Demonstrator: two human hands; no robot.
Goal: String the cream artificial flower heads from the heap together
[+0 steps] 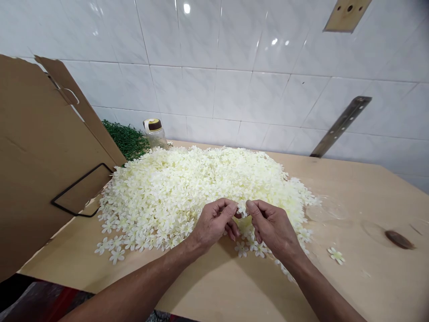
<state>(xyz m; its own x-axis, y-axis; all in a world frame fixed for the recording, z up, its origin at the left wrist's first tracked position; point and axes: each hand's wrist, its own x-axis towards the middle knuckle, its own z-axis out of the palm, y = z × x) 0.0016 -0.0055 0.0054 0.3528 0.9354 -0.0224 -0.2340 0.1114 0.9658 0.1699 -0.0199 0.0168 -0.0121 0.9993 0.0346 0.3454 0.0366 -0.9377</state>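
A large heap of white, yellow-centred artificial flowers (187, 179) covers the middle of the wooden table. At its front edge my left hand (217, 221) is closed, thumb against forefinger, at the left side of a small white flower (241, 208). My right hand (270, 221) pinches the same flower from the right, its thumb and forefinger pressed together. The two hands are a few centimetres apart, above the table. Some loose flowers (241, 249) lie just below them, and a single flower (336, 255) lies apart on the right.
A cardboard box (43, 147) stands at the left, near a black wire frame (80, 183). Green artificial foliage (125, 138) and a bottle (156, 134) are behind the heap. A metal bracket (340, 127) leans at the tiled wall. A brown oval object (399, 239) lies far right.
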